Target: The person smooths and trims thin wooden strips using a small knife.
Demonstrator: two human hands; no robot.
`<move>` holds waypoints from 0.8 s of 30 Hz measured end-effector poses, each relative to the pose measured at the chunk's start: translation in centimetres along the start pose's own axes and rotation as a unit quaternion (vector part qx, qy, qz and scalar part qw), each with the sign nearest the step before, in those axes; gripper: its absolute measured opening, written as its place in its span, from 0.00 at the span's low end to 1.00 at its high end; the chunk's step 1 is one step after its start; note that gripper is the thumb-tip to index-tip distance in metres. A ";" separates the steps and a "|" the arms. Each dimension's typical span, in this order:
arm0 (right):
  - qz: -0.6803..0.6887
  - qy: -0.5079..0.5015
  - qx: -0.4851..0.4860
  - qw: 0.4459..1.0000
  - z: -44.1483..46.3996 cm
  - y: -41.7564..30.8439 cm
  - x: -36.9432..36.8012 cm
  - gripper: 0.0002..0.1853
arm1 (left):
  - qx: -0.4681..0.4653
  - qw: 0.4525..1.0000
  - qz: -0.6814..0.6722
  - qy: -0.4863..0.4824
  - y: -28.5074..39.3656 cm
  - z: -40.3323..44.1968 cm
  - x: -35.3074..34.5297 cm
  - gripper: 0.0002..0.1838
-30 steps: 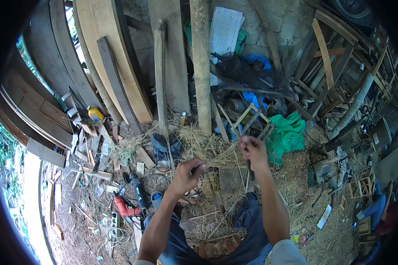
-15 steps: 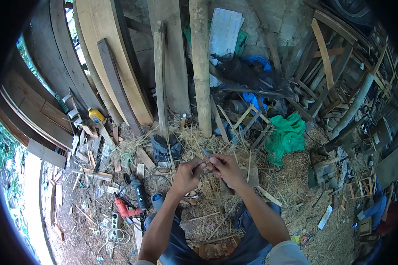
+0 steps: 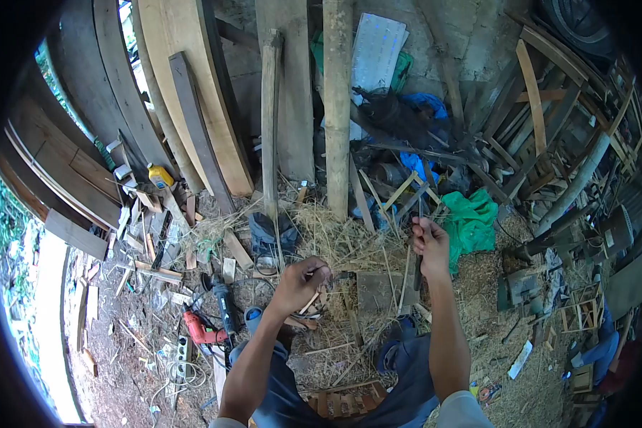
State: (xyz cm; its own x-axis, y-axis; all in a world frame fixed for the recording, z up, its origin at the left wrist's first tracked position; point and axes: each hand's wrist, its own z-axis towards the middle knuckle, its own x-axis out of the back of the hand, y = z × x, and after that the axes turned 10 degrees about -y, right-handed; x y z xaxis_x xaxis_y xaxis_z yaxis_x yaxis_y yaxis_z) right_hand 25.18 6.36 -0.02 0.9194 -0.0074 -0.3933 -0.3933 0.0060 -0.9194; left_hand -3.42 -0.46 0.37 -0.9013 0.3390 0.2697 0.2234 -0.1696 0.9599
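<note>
In the head view, a slim knife-like tool (image 3: pixel 417 275) is standing nearly upright in the right hand (image 3: pixel 431 248), its thin blade showing above, its dark handle below, near a green sheet (image 3: pixel 472 222). The right fingers are gripping it snugly; the left hand (image 3: pixel 301 285) is curling narrowly, its contents impossible to tell

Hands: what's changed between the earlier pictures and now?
The right hand came in beside the left hand, then swung back out to the right and slightly upward, still holding its knife. The left hand, red drill and green sheet stayed about where they were.
</note>
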 end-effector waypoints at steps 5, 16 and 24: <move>-0.035 -0.066 -0.084 0.994 -2.5 1.4 -3.3 0.16 | 0.045 0.996 0.068 0.032 1.2 0.7 -0.4 0.07; -0.098 -0.208 -0.132 0.964 -4.2 2.9 -7.2 0.17 | -0.010 0.992 0.086 0.087 0.6 1.5 -1.9 0.04; -0.023 -0.238 -0.162 0.958 -4.1 3.7 -7.7 0.11 | -0.027 0.992 0.093 0.083 0.5 1.5 -2.0 0.04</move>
State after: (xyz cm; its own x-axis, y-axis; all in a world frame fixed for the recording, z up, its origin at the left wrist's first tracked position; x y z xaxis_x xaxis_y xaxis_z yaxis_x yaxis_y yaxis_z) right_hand 16.65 2.36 -0.41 0.8057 0.4559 -0.3782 -0.2647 -0.2942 -0.9184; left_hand -0.93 0.15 0.42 -0.8960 0.1411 0.4210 0.3752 -0.2666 0.8878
